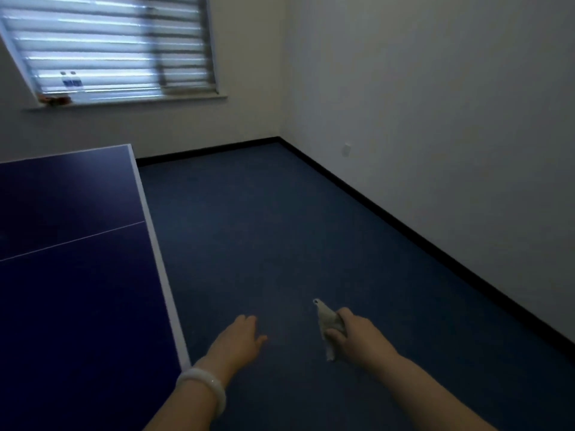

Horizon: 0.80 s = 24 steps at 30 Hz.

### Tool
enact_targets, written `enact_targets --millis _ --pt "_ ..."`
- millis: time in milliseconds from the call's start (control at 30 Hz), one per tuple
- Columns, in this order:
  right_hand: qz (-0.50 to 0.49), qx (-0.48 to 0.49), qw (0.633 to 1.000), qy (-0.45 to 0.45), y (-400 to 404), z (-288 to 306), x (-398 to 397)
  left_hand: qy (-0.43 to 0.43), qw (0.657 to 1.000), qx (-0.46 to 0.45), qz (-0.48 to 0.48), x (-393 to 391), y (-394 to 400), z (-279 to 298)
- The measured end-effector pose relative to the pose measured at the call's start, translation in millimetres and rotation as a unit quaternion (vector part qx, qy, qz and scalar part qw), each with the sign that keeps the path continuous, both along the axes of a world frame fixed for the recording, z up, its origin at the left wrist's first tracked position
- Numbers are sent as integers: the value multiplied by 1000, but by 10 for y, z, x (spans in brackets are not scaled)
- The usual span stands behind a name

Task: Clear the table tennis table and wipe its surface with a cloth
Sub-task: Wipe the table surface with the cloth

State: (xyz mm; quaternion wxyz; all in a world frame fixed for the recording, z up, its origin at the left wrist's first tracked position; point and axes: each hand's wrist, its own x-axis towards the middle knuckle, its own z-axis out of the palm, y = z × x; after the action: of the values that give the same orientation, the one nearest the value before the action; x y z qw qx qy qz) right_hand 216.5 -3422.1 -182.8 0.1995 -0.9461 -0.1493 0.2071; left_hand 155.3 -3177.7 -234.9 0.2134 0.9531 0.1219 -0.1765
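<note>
We are holding the cloth (330,328) bunched in our right hand (354,334), out over the floor, while our left hand (241,339) is hanging relaxed and empty just beside the tabletop (77,275) edge. The tabletop is stretching away to the left of both hands, its long edge running ahead toward the window, so we judge the cloth hand is needing to cross leftward.

Bare forearms — white bangle (202,390), left wrist

A plain indoor games room, dimly lit. A blue table tennis table (71,244) with white edge lines fills the near left, standing on dark blue sports-type flooring (280,228). Bare white walls (435,104) meet the floor at a black skirting strip. At the far left a window with striped blinds (109,45) has two bottles (71,80) on its sill.
</note>
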Motion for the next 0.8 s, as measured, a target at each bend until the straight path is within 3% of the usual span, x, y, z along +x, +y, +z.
enact_targets --millis 167,433,667,800 --pt "15 1 1000 6 157 -36 892 1 999 3 43 692 218 30" --pt "135 0 990 33 853 -256 2286 -11 984 -9 175 1484 752 -33" --pt "270 11 962 29 1743 -256 3511 4 947 0 322 1849 1111 57" --pt "334 11 942 37 2424 -278 3825 12 914 0 407 1864 1352 62"
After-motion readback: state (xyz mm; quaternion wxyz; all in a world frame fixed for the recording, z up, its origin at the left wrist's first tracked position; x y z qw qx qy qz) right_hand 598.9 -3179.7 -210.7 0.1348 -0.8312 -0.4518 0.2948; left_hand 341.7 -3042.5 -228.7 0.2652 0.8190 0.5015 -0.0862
